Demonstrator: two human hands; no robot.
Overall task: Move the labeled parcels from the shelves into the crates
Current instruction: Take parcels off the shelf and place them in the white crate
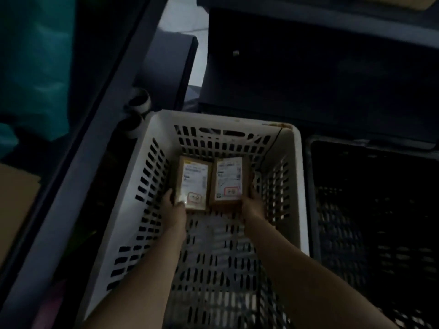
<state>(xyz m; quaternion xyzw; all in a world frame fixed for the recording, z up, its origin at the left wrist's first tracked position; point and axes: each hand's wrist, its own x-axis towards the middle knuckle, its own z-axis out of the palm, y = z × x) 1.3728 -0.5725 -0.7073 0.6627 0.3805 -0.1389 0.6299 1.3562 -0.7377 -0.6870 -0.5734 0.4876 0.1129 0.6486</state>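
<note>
Reaching into white crate (302, 186) with both arms. Gripping near end of left parcel (193, 184) with left hand (172, 201), right parcel (229, 180) with right hand (253, 202), fingers curled round edges. Side by side, labels up, low toward far wall. Just right, black crate (361, 210).

Dim light, dark grey metal shelving upright (88, 148) slanting at left, teal sheeting (35, 67) behind it, pale floor strip (185, 17), dark boxy cabinet (308, 74) beyond, brown cardboard sheet (16, 205).
</note>
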